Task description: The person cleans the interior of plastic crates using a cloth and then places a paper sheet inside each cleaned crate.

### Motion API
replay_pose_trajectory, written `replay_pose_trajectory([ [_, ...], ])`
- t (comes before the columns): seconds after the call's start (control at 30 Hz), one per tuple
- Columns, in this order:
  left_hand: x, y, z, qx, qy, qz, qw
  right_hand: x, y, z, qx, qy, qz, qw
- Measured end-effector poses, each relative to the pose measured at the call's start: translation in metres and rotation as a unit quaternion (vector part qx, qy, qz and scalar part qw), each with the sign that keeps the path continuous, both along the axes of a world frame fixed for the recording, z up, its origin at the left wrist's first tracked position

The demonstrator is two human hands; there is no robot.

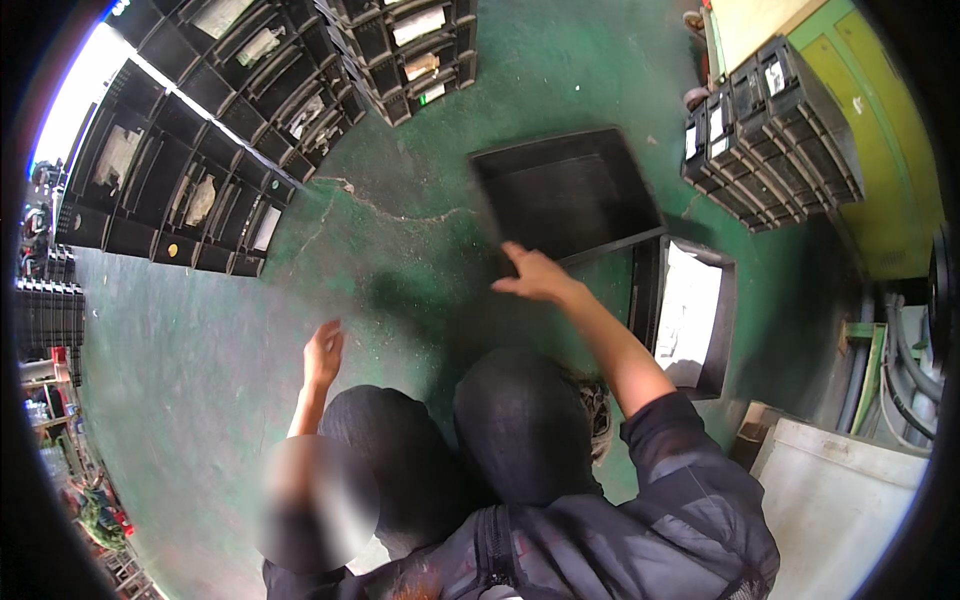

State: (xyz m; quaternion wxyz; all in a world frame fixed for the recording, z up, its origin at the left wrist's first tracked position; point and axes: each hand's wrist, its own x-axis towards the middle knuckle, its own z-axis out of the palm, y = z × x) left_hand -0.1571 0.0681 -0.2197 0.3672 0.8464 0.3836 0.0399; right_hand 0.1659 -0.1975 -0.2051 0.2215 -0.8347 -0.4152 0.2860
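A shallow black plastic crate (572, 195) with nothing in it sits in front of me, its inside facing up. My right hand (535, 275) is at the crate's near left corner, thumb and forefinger spread apart. Whether the fingertips touch the rim I cannot tell. Off to the left, my left hand (322, 352) hangs over the green floor with its fingers loosely bent and holds nothing. Close to the empty crate's near right corner is another black crate (727, 325) with something bright white in it, partly behind my right forearm.
Tall stacks of black crates (150, 185) with paper labels stand at the left and far left. More stacked crates (770, 135) are at the right, by a yellow-green cabinet (885, 150). A whitish bin (840, 500) stands at the near right. Cracks run across the green floor (200, 380).
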Motion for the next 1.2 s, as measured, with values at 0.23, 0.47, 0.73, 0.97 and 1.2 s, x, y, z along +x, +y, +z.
replay_pose_trajectory([
  [0.23,0.126,-0.094,0.032,0.242,0.002,-0.45,0.859,-0.067,-0.137,0.004,0.083,0.029,-0.119,0.989],
  [0.47,0.16,-0.071,0.058,0.144,-0.267,-0.321,0.897,-0.148,-0.264,-0.052,-0.1,-0.072,-0.17,0.978],
  [0.73,0.09,0.002,0.02,-0.458,-0.418,0.253,0.743,-0.084,-0.22,0.077,-0.01,0.212,-0.243,0.946],
  [0.97,0.037,-0.029,-0.059,-0.529,-0.339,0.5,0.595,-0.029,-0.2,0.223,0.245,0.201,-0.252,0.915],
  [1.2,0.0,-0.017,-0.065,-0.513,-0.408,0.387,0.649,0.031,-0.183,0.245,0.22,-0.029,-0.275,0.935],
])
